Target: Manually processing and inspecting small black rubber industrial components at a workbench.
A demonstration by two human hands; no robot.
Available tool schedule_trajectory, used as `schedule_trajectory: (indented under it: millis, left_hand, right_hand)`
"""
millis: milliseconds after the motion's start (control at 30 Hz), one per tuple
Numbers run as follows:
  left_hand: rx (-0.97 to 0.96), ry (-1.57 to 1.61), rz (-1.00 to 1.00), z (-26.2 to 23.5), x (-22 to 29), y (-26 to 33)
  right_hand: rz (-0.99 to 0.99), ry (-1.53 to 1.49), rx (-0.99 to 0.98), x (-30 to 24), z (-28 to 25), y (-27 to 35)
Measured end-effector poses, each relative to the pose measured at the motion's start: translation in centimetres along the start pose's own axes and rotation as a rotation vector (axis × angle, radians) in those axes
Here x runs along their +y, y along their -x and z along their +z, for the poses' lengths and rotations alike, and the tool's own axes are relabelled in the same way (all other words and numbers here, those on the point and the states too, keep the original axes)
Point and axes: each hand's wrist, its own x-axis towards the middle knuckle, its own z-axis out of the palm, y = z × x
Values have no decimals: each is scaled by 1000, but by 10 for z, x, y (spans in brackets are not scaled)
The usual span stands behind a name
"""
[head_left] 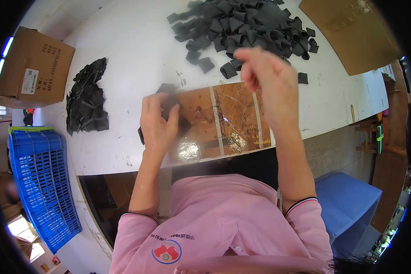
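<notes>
My left hand (159, 119) is at the left end of a brown taped board (198, 109) at the table's near edge. Its thumb and fingers close on a black fabric piece (170, 101), with more black material under the palm. The exact shape of what it holds is partly hidden. Slightly blurred, my right hand (271, 75) hovers over the board's far right edge, near a large heap of folded black fabric pieces (237, 23). Its index finger is stretched out, the other fingers are loosely bent, and nothing shows in them.
A flatter stack of black pieces (87, 100) lies on the white table (128, 55) at the left. Cardboard boxes stand at the far left (45, 59) and far right (351, 36). Below are a blue plastic crate (45, 182) and a blue stool (347, 201).
</notes>
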Motion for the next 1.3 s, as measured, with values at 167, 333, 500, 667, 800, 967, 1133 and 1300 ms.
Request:
schedule_trajectory:
  millis: [167, 333, 500, 667, 800, 967, 1133, 1300]
  left_hand:
    - [-66, -483, 67, 13, -20, -6]
    - [-114, -577, -8, 21, -43, -13]
    - [218, -256, 287, 13, -27, -14]
    - [218, -52, 607, -9, 4, 29]
    - [16, 12, 824, -18, 12, 50]
    - [5, 593, 23, -7, 34, 62]
    - [-254, 1392, -735, -9, 52, 48]
    - [-297, 1405, -804, -8, 50, 47]
  right_hand:
    - [190, 35, -64, 40, 0, 45]
    - [354, 126, -174, 50, 1, 67]
    - [282, 194, -237, 58, 7, 75]
    - [433, -73, -298, 54, 17, 70]
    - [536, -186, -425, 58, 21, 70]
    - [-208, 516, -73, 57, 31, 80]
    - [-824, 973, 80, 60, 24, 83]
    - [-874, 1070, 77, 63, 21, 82]
